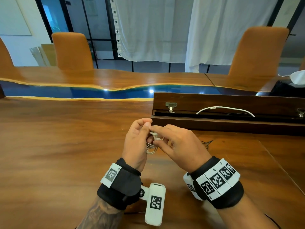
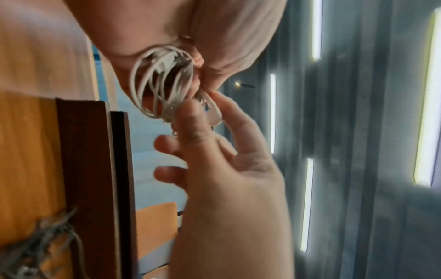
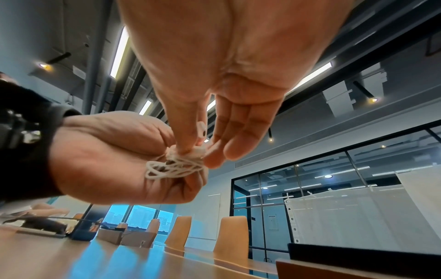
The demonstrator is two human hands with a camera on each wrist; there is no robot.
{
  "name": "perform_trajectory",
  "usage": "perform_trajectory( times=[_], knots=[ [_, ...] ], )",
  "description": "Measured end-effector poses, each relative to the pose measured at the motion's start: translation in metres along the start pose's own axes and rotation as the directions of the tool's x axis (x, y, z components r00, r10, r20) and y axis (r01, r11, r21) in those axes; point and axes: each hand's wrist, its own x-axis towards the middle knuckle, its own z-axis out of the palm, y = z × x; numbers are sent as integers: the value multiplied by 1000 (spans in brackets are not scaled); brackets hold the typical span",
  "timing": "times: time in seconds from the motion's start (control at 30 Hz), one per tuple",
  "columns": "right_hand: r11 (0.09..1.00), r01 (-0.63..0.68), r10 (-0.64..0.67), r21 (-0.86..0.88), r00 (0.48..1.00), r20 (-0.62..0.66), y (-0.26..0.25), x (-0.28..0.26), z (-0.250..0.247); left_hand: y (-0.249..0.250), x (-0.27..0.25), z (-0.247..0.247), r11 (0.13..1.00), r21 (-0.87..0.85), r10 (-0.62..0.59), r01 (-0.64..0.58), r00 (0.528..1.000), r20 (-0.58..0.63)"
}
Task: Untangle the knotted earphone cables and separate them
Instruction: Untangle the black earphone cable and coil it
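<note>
A tangled bundle of white earphone cable (image 1: 151, 147) hangs in the air above the wooden table (image 1: 66, 146). My left hand (image 1: 140, 138) curls its fingers round the coil (image 2: 162, 85). My right hand (image 1: 171, 141) meets it from the right, thumb and forefinger pinching at the top of the bundle (image 3: 176, 166). A white earbud (image 3: 201, 130) sits between that thumb and the fingers, and shows again as the earbud (image 2: 214, 113) in the left wrist view. A thin dark cable (image 1: 207, 143) lies on the table right of my right hand, mostly hidden behind it.
An open wooden cable box (image 1: 231, 100) is set into the table behind my hands, with a white cord (image 1: 226, 108) in it. A blue resin strip (image 1: 82, 92) crosses the table. Orange chairs (image 1: 72, 52) stand at the far side, and a dark bag (image 1: 287, 90) sits far right.
</note>
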Motion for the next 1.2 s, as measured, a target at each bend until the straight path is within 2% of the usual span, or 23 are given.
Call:
perform_trajectory(
  times=[0.07, 0.17, 0.27, 0.4, 0.57, 0.73, 0.87, 0.93, 1.1, 1.2],
  knots=[
    [1000, -9, 9, 21, 1000, 29, -2, 0, -1, 1, 0, -1, 995, -79, -58, 59, 998, 16],
    [997, -13, 11, 77, 1000, 25, -4, 0, -3, 0, 0, -2, 998, -17, -63, 64, 997, 37],
    [968, -44, 52, 246, 998, -24, 0, 0, -6, 1, -1, -1, 999, 22, -38, 37, 997, 61],
    [911, -86, 115, 404, 992, -49, 4, -1, -13, 4, 1, -3, 998, -57, -32, 38, 995, 94],
    [907, -155, 165, 391, 986, 6, 16, -3, -16, 1, 3, -6, 999, -41, -2, 4, 999, 51],
    [906, -207, 205, 370, 978, 46, 13, -6, 0, -5, 0, -2, 996, 85, 6, -14, 995, 100],
    [770, -327, 304, 548, 943, 135, 11, -4, 2, -4, -3, -1, 996, 89, -39, 26, 987, 156],
    [745, -342, 316, 573, 937, 148, 9, -5, 1, -7, -2, -3, 995, 73, -74, 63, 984, 161],
    [845, -301, 262, 443, 954, 148, 3, -3, 1, -5, -3, -4, 990, -22, -134, 140, 973, 186],
    [855, -311, 255, 415, 949, 186, 2, -1, -4, -5, 0, -7, 986, -33, -154, 164, 967, 205]
  ],
)
